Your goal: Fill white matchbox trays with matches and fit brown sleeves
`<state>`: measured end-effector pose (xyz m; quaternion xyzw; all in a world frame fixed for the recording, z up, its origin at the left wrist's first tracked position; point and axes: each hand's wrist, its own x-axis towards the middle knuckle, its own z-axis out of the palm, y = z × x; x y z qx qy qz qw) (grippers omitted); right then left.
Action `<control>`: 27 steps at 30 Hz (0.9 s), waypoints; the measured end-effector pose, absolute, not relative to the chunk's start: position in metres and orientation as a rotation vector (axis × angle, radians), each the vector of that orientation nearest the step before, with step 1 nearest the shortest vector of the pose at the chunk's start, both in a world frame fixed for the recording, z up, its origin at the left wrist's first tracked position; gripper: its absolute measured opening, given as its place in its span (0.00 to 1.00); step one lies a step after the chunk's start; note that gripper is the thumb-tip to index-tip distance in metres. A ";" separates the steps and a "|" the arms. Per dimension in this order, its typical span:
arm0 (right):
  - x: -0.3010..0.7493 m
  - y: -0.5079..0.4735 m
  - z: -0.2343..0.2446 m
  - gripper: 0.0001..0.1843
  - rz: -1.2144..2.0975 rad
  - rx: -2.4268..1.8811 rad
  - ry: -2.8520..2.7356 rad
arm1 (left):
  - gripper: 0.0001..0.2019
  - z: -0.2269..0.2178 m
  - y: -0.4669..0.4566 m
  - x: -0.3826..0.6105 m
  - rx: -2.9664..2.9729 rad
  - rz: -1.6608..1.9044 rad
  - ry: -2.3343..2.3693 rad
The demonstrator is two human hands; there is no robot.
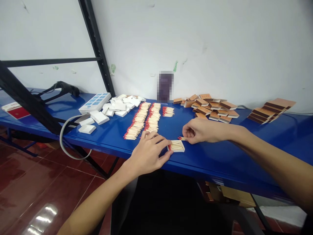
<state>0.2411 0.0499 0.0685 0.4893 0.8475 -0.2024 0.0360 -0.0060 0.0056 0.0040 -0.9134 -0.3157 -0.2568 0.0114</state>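
Near the front edge of the blue table lies a small white matchbox tray (181, 150) with red-tipped matches (176, 145) in it. My left hand (152, 150) grips the tray's left end between thumb and fingers. Just right of the tray, my right hand (195, 131) pinches a few matches (182, 138), their red heads pointing left. Beyond my left hand run two long rows of matches (138, 120) (153, 117), red heads to the left. A smaller bunch of matches (168, 111) lies right of them.
White empty trays (119, 106) are heaped at the back left beside a white power strip (95, 102) with a grey cable (61, 140). Orange-brown matchbox sleeves (207, 106) are piled back right, with a stack of sleeves (271, 110) farther right. A black metal frame (97, 45) rises at left.
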 end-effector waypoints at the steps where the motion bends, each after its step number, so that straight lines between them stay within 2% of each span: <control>1: 0.242 0.050 0.068 0.07 -0.602 1.499 2.615 | 0.11 0.004 0.006 -0.006 -2.851 -0.802 -0.983; 13: 0.243 0.051 0.068 0.05 -0.509 1.525 2.670 | 0.15 0.003 0.005 -0.005 -2.818 -0.801 -1.016; 20: 0.231 0.037 0.083 0.10 -0.554 1.465 2.756 | 0.21 0.003 0.004 -0.005 -2.803 -0.801 -1.051; 24: 0.216 0.026 0.084 0.07 -0.521 1.343 2.797 | 0.18 0.006 0.004 -0.004 -2.828 -0.780 -1.070; 27: 0.211 0.022 0.081 0.08 -0.479 1.332 2.788 | 0.13 0.006 0.004 -0.005 -2.842 -0.771 -1.062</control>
